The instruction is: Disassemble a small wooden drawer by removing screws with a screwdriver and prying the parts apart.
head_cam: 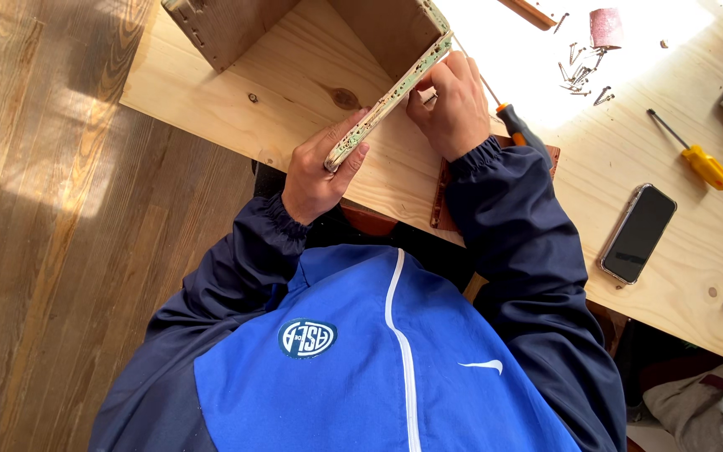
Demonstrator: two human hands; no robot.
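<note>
Wooden strip (388, 100), green-flecked edge up: long axis runs diagonally from near-left to far-right above the surface (294, 84). Left hand (321, 172) pinches its near end; right hand (453, 105) closes around the far end, beside a wooden box (236, 25). Orange-handled screwdriver (512, 121) lies just beyond the right hand.
</note>
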